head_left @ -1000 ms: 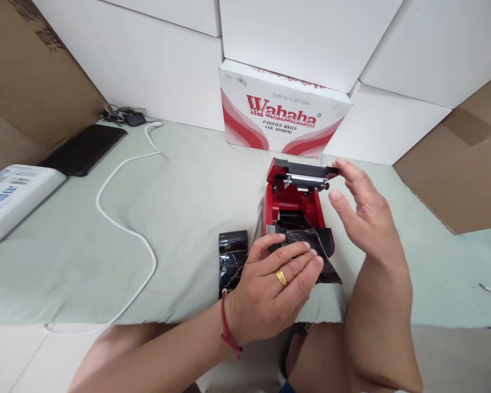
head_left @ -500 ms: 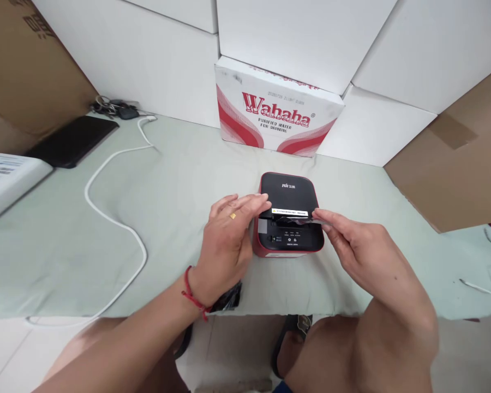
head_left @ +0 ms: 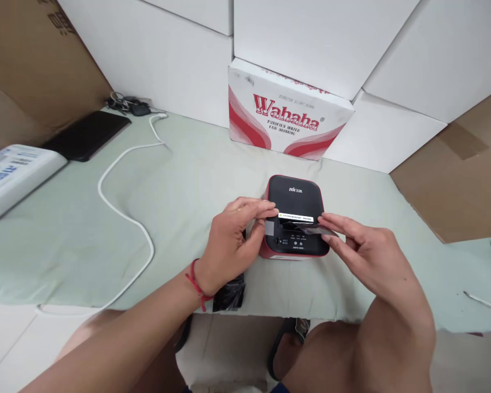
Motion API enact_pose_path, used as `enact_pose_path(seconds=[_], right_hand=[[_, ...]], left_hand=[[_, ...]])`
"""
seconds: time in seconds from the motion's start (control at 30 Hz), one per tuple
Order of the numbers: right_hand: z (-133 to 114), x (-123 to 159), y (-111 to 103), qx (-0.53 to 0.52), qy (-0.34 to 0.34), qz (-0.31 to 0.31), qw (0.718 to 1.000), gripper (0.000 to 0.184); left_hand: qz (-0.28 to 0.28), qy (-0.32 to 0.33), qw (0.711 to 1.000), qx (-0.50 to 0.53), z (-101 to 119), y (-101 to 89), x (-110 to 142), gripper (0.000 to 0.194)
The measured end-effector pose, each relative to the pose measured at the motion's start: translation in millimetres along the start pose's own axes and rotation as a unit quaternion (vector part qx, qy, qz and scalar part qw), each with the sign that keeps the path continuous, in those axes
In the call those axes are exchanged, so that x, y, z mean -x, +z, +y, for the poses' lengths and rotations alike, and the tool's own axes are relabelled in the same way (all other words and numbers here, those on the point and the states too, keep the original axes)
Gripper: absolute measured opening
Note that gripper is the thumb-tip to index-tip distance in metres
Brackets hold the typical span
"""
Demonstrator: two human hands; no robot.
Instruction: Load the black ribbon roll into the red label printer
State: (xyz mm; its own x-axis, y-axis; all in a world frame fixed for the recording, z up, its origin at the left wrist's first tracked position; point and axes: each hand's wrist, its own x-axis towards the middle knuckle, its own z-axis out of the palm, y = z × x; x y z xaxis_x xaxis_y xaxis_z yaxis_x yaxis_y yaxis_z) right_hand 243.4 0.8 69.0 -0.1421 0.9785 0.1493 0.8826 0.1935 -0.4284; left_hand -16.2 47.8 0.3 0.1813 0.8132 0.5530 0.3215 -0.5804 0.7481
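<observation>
A small box-shaped device, black on top with red sides, looks like a label printer (head_left: 297,196) and sits on the cloth-covered table. A white warning sticker crosses its top beside a slot. My left hand (head_left: 241,229) holds the printer's left edge, fingers on top and thumb lower down. At the right edge, my right hand (head_left: 360,240) pinches a thin dark strip of film (head_left: 317,230) between thumb and fingers. The film lies across the slot; its left end is hard to make out. A crumpled black plastic wrapper (head_left: 229,293) lies partly under my left wrist.
A white Wahaha carton (head_left: 288,112) leans at the back against white boxes (head_left: 180,65). Leftward are a white cable (head_left: 118,204), a white box-like item (head_left: 20,177), a dark flat tablet-like item (head_left: 92,135) and keys (head_left: 126,103). Brown cardboard (head_left: 454,174) stands right.
The film in my right hand now sticks out further over the printer's right side. My left thumb has come up onto the printer's edge. The whole view has shifted slightly.
</observation>
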Motion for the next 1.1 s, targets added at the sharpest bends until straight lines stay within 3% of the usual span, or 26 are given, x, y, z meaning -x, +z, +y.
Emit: enact_pose_path(seconds=[0.13,0.3,0.4,0.6,0.7,0.8,0.93,1.1], right_hand=[[-3.4,-2.8,-2.0,-0.052,-0.005,-0.026,0.998,0.045],[-14.3,-6.6,6.8,-0.067,-0.109,-0.009,0.992,0.040],[-17.5,-5.6,5.1,-0.052,-0.173,-0.021,0.983,0.042],[-21.3,0.2,-10.5,0.004,-0.246,-0.137,0.960,0.032],[-24.2,-0.2,-11.6,-0.004,-0.238,-0.142,0.961,0.039],[-27.4,-1.7,-6.9,-0.033,-0.202,-0.134,0.970,0.034],[-31.8,-1.1,-0.9,-0.052,-0.179,-0.129,0.974,0.031],[-37.4,1.5,-1.6,-0.043,-0.155,-0.129,0.979,0.029]], left_hand=[[-0.003,-0.104,0.987,0.120,-1.9,1.2,-0.1,0.045],[-0.033,-0.226,0.935,0.273,-6.1,0.5,-7.3,0.067],[-0.039,-0.284,0.906,0.312,-6.2,-1.0,-11.0,0.083],[0.000,-0.288,0.931,0.225,-2.6,-0.4,-7.9,0.076],[-0.015,-0.320,0.915,0.247,-1.9,-2.6,-7.3,0.075],[-0.022,-0.363,0.894,0.263,-1.9,-7.8,-9.5,0.077],[-0.018,-0.383,0.891,0.245,-0.9,-10.5,-11.4,0.070],[-0.006,-0.375,0.891,0.255,2.1,-0.7,-7.7,0.056]])
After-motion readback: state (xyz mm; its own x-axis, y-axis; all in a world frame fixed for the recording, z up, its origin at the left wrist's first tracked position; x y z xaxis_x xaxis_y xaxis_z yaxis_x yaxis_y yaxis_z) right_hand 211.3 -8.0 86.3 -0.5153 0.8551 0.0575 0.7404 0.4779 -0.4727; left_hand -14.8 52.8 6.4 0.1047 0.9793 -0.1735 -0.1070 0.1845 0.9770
